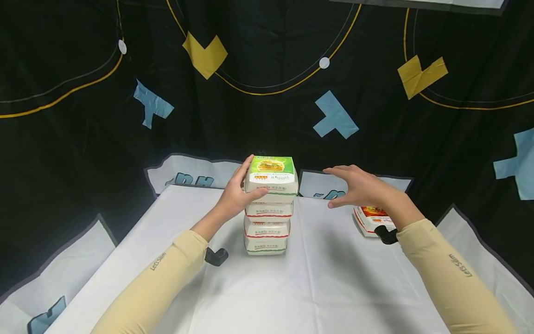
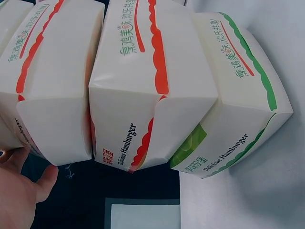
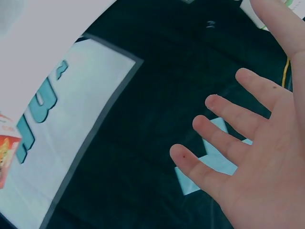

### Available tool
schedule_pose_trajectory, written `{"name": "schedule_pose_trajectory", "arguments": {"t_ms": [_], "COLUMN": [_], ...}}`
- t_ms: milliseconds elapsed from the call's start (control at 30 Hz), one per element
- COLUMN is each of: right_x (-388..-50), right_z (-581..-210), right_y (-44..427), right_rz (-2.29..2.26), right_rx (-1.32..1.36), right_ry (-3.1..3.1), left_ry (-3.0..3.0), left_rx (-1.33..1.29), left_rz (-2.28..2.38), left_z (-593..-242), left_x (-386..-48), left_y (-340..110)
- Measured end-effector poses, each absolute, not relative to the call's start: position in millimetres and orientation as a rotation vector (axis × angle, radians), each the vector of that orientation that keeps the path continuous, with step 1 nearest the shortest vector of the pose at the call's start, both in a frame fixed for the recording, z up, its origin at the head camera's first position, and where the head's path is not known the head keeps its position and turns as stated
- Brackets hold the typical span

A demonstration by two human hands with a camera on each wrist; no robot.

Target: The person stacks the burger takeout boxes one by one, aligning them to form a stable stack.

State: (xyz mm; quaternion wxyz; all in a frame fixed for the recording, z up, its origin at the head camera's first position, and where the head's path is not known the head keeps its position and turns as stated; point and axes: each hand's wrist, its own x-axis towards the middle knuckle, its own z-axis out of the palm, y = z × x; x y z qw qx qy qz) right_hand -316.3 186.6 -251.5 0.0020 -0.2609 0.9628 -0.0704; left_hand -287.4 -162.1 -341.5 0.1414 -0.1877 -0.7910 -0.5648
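In the head view, a green-topped hamburger box (image 1: 271, 178) sits uppermost on a stack of several white burger boxes (image 1: 267, 230). My left hand (image 1: 237, 192) rests against its left side, fingers extended along the edge and thumb across the front. The left wrist view shows the red-trimmed box (image 2: 152, 62) and the green-trimmed bottom box (image 2: 243, 95) side-on, with part of my left hand (image 2: 21, 195) at the lower left. My right hand (image 1: 360, 188) hovers to the right of the stack, fingers spread and holding nothing. Behind its wrist lies a red-topped burger box (image 1: 371, 222), partly hidden.
The stack stands on a table with a white cloth (image 1: 267, 297). Behind it hangs a black curtain (image 1: 267, 125) with blue and yellow tape pieces. Lettered white sheets (image 1: 196, 169) show at the table's far edge.
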Motion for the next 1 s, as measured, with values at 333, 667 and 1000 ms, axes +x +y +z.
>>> {"name": "schedule_pose_trajectory", "arguments": {"t_ms": [333, 667, 1000], "right_x": [-329, -347, -357], "right_z": [-265, -284, -301], "right_y": [209, 234, 256], "right_rz": [-0.322, -0.347, -0.399], "right_rx": [-0.788, -0.725, -0.672], "right_ry": [2.987, 2.957, 2.945], "left_ry": [-2.289, -2.296, -2.286], "left_rx": [-0.535, -0.535, -0.543], "left_rz": [-1.659, -1.636, -1.625], "left_z": [-340, -341, -341], "left_x": [-285, -285, -286], "left_y": [-164, -163, -163]}}
